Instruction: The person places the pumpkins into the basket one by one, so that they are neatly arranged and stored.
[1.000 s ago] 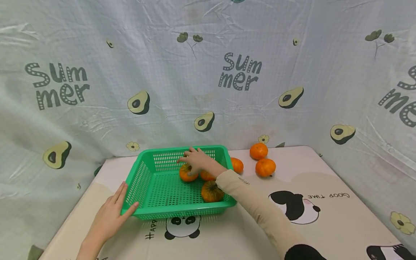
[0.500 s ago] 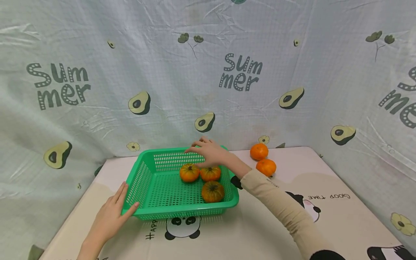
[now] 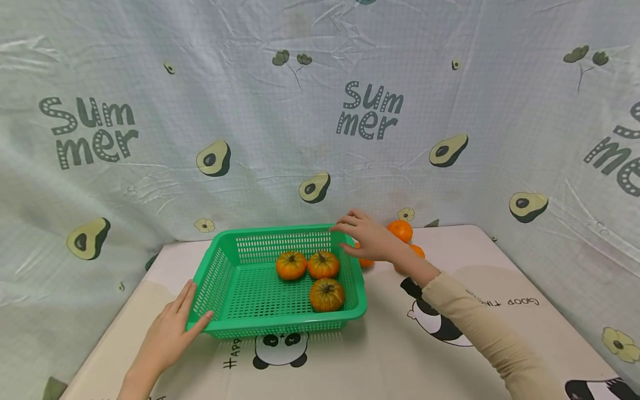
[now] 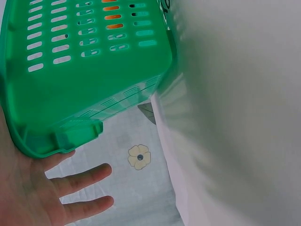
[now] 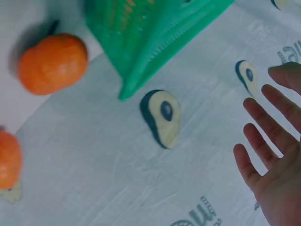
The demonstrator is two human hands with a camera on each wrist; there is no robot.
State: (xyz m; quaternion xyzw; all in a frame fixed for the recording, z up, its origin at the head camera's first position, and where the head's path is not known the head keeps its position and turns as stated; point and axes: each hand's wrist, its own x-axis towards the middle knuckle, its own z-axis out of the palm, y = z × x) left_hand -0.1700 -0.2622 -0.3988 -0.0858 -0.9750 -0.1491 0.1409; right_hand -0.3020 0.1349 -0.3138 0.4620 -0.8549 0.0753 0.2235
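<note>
A green plastic basket (image 3: 280, 326) sits on the table with three small orange pumpkins inside: one at the back middle (image 3: 291, 266), another beside it (image 3: 324, 265), and a greener-tinged one (image 3: 327, 295) nearer the front right. My left hand (image 3: 167, 333) rests against the basket's left rim, fingers straight; the left wrist view shows the palm (image 4: 28, 197) at the basket's corner. Above the basket's back right corner, my right hand (image 3: 372, 239) hovers with spread fingers, holding nothing. Below and behind it lie more orange pumpkins, partly covered by the hand and arm.
Outside the basket to the right are a pumpkin (image 3: 366, 261) next to the rim, one farther back (image 3: 400, 229), and another (image 3: 416, 251) half hidden by the forearm. A printed cloth wall (image 3: 260, 139) stands behind the table (image 3: 380, 355).
My right hand has moved right, from over the pumpkins in the basket to above its right rim, leaving all three in view. My left hand has stayed at the left rim.
</note>
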